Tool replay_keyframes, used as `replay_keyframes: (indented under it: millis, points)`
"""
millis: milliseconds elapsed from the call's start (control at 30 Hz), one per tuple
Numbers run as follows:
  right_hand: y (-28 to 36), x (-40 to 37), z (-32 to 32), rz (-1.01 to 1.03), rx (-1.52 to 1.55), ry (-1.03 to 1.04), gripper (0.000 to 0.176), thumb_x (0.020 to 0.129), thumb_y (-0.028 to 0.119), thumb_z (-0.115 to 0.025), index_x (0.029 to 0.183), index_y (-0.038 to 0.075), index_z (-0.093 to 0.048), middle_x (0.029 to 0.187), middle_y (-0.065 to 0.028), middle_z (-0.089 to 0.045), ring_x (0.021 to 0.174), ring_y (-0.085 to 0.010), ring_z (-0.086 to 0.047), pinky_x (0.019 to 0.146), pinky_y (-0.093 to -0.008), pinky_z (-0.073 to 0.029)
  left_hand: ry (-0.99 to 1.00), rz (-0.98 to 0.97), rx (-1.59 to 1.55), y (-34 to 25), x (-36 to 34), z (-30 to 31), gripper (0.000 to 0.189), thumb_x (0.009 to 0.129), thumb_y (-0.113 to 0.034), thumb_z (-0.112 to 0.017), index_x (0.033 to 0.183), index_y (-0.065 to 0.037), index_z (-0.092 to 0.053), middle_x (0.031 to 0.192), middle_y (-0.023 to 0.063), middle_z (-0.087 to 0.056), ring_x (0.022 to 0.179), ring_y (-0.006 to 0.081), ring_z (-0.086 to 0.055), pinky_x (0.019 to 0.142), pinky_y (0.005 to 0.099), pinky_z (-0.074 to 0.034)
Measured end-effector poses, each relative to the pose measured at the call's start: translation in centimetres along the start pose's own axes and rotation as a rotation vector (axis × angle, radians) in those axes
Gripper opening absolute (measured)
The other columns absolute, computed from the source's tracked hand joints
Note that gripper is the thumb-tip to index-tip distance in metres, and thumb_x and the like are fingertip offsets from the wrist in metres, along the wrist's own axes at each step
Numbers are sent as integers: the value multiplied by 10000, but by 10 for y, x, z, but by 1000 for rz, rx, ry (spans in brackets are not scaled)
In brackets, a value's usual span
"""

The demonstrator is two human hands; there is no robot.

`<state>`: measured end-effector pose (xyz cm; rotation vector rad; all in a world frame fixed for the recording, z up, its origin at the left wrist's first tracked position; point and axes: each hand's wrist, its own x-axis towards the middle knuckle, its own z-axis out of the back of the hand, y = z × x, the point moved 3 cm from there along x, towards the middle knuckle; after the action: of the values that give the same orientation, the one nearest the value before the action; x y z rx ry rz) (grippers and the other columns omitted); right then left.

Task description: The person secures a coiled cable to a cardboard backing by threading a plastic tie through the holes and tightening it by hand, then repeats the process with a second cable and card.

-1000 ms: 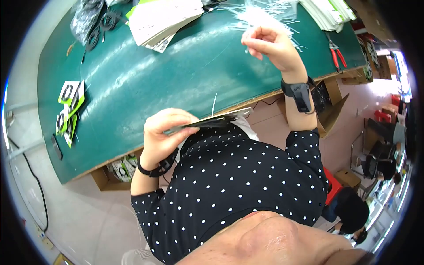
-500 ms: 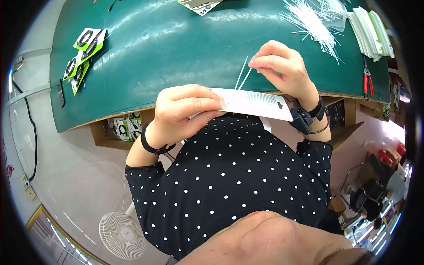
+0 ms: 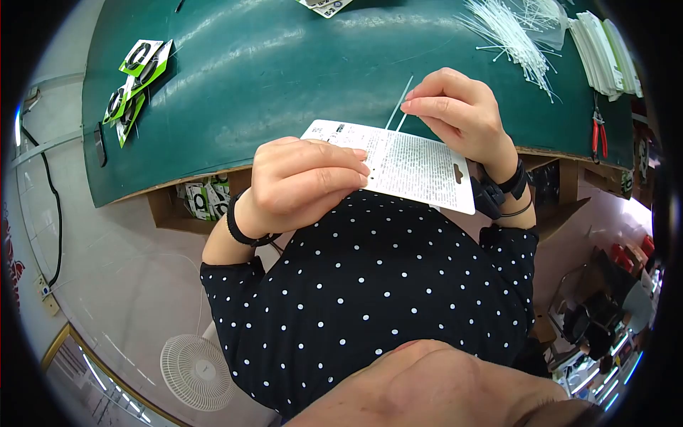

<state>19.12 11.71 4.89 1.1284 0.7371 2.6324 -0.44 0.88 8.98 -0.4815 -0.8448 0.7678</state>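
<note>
My left hand (image 3: 309, 174) is closed on a white packaging card (image 3: 420, 167), thumb and fingers gripping its left part. The card's printed back faces up, with a hanging slot at its right end. Two strands of a thin white cable tie (image 3: 400, 107) stick up beyond the card's far edge. My right hand (image 3: 459, 110) pinches one strand near its tip between thumb and fingertips. What lies on the card's underside is hidden.
On the green table (image 3: 249, 92), carded black cables (image 3: 135, 85) lie at left. Loose cable ties (image 3: 516, 43), a stack of cards (image 3: 597, 57) and red-handled cutters (image 3: 598, 135) lie at right. Below stand a box of packages (image 3: 203, 203) and a white fan (image 3: 199, 370).
The card has tilted so its printed back shows more fully toward me. My right hand still pinches the cable tie, slightly lower along the visible strand.
</note>
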Motion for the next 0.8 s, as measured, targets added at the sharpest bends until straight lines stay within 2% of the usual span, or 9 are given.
replay_keyframes:
  millis: [800]
  points:
    - [-2,-1,11,73,-115,-30,198,678,-36,-707,862,31,-675,810,-84,-626,696,-188,-624,552,-245,-488,4,-24,-9,8,4,-1,153,668,16,-729,783,-50,-652,814,62,-681,806,228,-693,581,257,-507]
